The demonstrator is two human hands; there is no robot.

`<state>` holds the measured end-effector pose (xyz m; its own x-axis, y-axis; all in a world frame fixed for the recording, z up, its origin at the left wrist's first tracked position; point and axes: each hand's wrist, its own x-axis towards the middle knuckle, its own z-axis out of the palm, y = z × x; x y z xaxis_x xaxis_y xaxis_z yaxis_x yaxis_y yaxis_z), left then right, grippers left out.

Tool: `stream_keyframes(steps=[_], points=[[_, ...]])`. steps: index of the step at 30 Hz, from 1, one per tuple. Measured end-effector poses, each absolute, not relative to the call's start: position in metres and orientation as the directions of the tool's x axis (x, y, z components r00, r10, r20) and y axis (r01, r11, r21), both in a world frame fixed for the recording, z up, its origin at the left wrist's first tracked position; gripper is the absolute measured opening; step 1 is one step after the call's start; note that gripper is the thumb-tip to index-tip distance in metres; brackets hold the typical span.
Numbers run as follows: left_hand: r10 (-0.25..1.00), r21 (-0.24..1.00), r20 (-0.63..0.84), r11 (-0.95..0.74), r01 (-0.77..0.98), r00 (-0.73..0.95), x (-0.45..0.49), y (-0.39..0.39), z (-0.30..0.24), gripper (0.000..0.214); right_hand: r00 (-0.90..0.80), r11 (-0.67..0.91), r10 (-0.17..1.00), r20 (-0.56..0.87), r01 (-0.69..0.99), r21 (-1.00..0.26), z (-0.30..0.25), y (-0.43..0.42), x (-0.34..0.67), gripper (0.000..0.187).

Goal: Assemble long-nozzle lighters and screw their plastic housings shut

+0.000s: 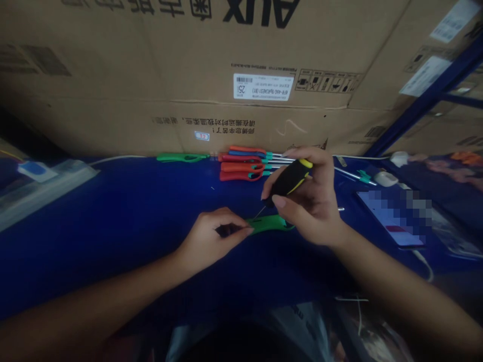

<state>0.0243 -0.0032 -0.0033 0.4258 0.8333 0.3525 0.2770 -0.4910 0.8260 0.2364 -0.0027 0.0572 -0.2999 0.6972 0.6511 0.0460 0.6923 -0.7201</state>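
Observation:
My right hand (307,201) is closed around a black and yellow screwdriver (289,180), whose thin tip points down-left onto a green plastic handle (268,223) lying on the blue table. My left hand (213,239) pinches the left end of that green handle, fingers pressed together, holding it flat on the surface.
Several red, orange and blue handled tools (243,163) with metal shafts lie in a row at the back, and a separate green handle (181,157) lies to their left. Big cardboard boxes (211,65) stand behind. A phone (392,217) rests at the right, a clear plastic bag (41,181) at the left.

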Motion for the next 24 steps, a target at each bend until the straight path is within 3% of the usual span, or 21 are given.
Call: stream_keyframes(steps=[3, 6, 8, 24], points=[[0.823, 0.801, 0.378, -0.521, 0.296, 0.424, 0.023, -0.002, -0.004, 0.009, -0.381, 0.71, 0.665, 0.642, 0.055, -0.702, 0.058, -0.002, 0.241, 0.049], [0.79, 0.731, 0.408, -0.583, 0.354, 0.457, 0.023, 0.0, -0.005, 0.045, -0.343, 0.74, 0.648, 0.68, 0.072, -0.669, 0.057, 0.001, 0.242, 0.048], [0.78, 0.696, 0.393, -0.599, 0.396, 0.487, 0.023, 0.001, -0.006, 0.059, -0.329, 0.747, 0.644, 0.69, 0.079, -0.66, 0.055, 0.003, 0.243, 0.048], [0.722, 0.625, 0.388, -0.662, 0.413, 0.572, 0.024, 0.004, -0.007, 0.035, -0.428, 0.742, 0.646, 0.632, 0.156, -0.652, 0.044, 0.007, 0.243, 0.052]])
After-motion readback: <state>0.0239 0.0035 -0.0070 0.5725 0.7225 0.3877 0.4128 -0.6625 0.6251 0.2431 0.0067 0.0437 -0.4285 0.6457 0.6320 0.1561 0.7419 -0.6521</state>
